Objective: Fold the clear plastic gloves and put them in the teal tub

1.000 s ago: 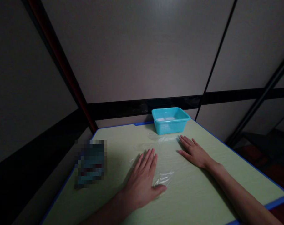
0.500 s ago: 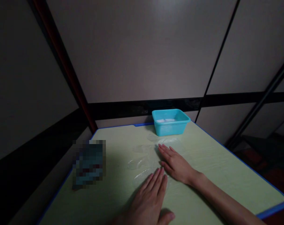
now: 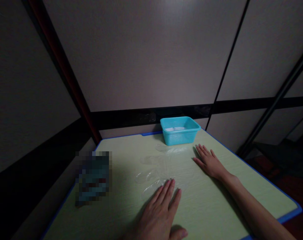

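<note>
A clear, thin plastic glove (image 3: 164, 164) lies flat on the pale green tabletop (image 3: 246, 186), its finger shapes pointing left. My left hand (image 3: 160, 210) is palm down at the glove's near edge, fingers stretched out and fingertips touching the film. Farther right, my right hand (image 3: 208, 162) rests flat with its fingers spread, beside the cuff end; whether film lies under its palm I cannot tell. Neither hand grasps anything.
A turquoise plastic basin (image 3: 181, 136) with something white inside stands at the table's back edge. On the left is a blurred-out dark teal object (image 3: 95, 178). Panelled walls border the table behind and to the left; a blue rim runs around it.
My right hand has slid rightward across the tabletop, off the middle of the glove. My left hand stays in place, its index finger a little farther from the others. The view has shifted slightly.
</note>
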`<state>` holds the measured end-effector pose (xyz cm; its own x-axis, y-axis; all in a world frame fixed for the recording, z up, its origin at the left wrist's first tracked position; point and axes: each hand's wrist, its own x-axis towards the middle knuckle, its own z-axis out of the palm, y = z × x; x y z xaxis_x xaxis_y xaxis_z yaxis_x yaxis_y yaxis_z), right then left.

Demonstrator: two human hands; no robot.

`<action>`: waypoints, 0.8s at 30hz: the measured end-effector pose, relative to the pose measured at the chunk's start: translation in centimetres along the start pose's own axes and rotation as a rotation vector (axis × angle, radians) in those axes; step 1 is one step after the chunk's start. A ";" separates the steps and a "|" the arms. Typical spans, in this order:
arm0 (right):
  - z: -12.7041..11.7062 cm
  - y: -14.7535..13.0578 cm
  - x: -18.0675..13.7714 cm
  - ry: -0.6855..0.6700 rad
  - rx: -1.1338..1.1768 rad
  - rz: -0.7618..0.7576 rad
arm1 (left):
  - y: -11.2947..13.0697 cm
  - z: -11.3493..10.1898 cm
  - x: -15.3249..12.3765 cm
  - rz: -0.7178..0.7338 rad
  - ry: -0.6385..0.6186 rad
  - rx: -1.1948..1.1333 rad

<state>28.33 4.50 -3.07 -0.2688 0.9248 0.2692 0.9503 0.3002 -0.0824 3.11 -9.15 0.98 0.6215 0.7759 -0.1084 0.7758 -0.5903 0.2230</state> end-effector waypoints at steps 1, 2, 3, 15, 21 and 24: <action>0.0 0.0 0.0 0.017 0.010 -0.011 | -0.1 0.1 0.0 0.008 0.014 0.006; -0.2 0.0 0.1 0.039 0.022 -0.029 | -0.1 0.1 0.0 0.018 0.030 0.011; -0.4 -0.1 0.1 0.063 0.038 -0.051 | -0.2 0.1 -0.1 0.026 0.048 0.016; -3.1 -1.7 0.2 0.203 0.318 -0.313 | 0.4 -2.0 0.0 0.046 0.056 0.131; -3.4 -2.0 0.0 0.168 0.334 -0.361 | 1.0 -1.9 -0.2 0.055 0.030 0.227; -3.5 -2.2 -0.1 0.154 0.350 -0.374 | 1.2 -1.9 -0.3 0.041 0.064 0.266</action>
<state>26.85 2.88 0.47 -0.5276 0.7027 0.4772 0.6781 0.6868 -0.2617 3.65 -9.64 3.10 0.6517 0.7573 -0.0408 0.7564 -0.6530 -0.0376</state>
